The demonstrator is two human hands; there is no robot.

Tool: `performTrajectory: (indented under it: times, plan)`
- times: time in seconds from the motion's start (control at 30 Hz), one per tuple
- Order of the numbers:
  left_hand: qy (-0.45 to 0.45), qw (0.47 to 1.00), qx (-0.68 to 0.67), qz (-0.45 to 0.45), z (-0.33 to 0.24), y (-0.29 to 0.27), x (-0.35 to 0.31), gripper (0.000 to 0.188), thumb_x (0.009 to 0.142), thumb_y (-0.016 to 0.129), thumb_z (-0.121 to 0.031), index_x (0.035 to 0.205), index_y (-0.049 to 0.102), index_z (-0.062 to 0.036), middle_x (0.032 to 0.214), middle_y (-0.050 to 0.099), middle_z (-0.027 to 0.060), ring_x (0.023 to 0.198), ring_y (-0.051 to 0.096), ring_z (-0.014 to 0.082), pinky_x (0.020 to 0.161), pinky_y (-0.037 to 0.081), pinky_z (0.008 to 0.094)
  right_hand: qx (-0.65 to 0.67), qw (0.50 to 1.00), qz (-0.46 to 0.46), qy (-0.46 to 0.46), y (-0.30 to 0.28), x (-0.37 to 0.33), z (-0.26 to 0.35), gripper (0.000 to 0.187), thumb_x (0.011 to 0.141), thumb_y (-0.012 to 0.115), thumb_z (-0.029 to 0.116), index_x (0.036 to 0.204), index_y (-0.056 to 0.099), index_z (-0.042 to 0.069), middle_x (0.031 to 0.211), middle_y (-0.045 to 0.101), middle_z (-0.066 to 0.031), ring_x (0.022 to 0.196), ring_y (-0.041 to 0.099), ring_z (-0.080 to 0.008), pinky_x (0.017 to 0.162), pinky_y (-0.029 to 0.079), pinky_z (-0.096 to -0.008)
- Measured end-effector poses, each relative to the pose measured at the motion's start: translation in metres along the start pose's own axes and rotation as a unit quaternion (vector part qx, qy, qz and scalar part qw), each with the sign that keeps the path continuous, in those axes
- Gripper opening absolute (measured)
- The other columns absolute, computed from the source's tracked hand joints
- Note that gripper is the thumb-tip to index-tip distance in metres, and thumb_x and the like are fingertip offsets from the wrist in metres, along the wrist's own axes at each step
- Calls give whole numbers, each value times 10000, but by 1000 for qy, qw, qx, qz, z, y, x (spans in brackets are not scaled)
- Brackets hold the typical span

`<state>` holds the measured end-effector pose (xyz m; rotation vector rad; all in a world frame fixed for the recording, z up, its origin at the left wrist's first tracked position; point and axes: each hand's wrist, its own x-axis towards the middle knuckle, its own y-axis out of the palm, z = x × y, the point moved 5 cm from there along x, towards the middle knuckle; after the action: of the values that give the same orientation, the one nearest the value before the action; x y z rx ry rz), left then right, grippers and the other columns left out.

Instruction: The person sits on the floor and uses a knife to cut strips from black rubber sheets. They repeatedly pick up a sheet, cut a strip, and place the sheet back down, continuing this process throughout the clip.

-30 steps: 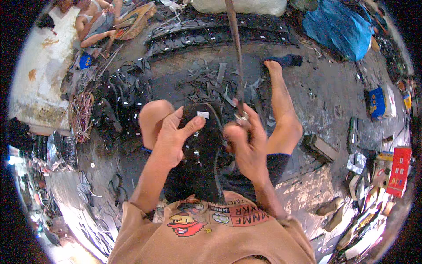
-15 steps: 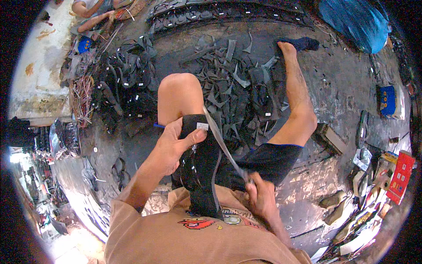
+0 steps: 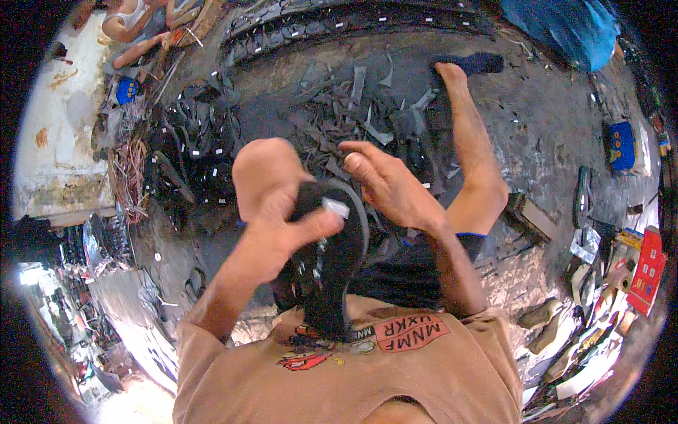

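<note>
A black sandal (image 3: 323,283) stands lengthwise against my shirt, its toe end away from me, with a small white label (image 3: 337,208) near that end. My left hand (image 3: 286,222) is closed on the toe end, its thumb across the top beside the label. A grey rubber strip (image 3: 363,219) curves along the sandal's right edge. Just beyond the toe end on the right, my right hand (image 3: 388,185) is raised with its fingers drawn together. What they hold, if anything, cannot be made out. Motion blurs both hands somewhat.
Dark rubber offcuts (image 3: 360,106) litter the floor ahead. Black sandals (image 3: 191,134) are heaped at the left, with more in a row at the far side. A blue plastic bag (image 3: 565,28) lies far right. Another person (image 3: 131,28) sits at the far left.
My right hand has moved from near my shirt up and forward to beside the sandal's toe end. The strip, stretched straight before, now curves along the edge. My left hand still holds the sandal.
</note>
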<state>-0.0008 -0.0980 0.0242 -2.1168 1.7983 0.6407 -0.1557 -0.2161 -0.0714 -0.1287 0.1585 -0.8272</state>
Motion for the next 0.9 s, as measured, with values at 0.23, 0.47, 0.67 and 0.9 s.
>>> performTrajectory:
  times: [0.23,0.47,0.67,0.9]
  plan:
    - [221,957,-118,-146,-7,-22,36,261,966,712,-96,1216,674,-33,1113,753,87,1027,733,219,839,634,385,133,943,-293,88,-52,-89,-32,379,1107,399,325,1126,648,41,710,527,-5,572,486,-124,530,403,-286]
    - [106,901,-413,-77,12,50,26,113,900,816,-106,991,750,-97,1017,765,53,922,754,197,856,653,410,-96,977,-179,58,7,-184,-4,238,1041,539,261,1124,639,61,748,646,-199,634,665,-383,598,508,-452]
    - [103,907,-393,-109,36,49,18,93,915,798,-94,982,735,-105,1003,761,60,900,757,214,799,659,446,-81,975,-130,159,26,-241,-23,256,1013,610,325,1051,584,73,766,653,-236,704,670,-461,610,505,-503]
    - [39,957,-279,-69,77,42,2,386,872,815,-36,1203,619,-8,1031,754,99,947,760,241,772,658,433,-182,973,-109,90,-13,-143,3,245,1011,627,316,1019,566,78,765,654,-258,758,658,-489,646,495,-560]
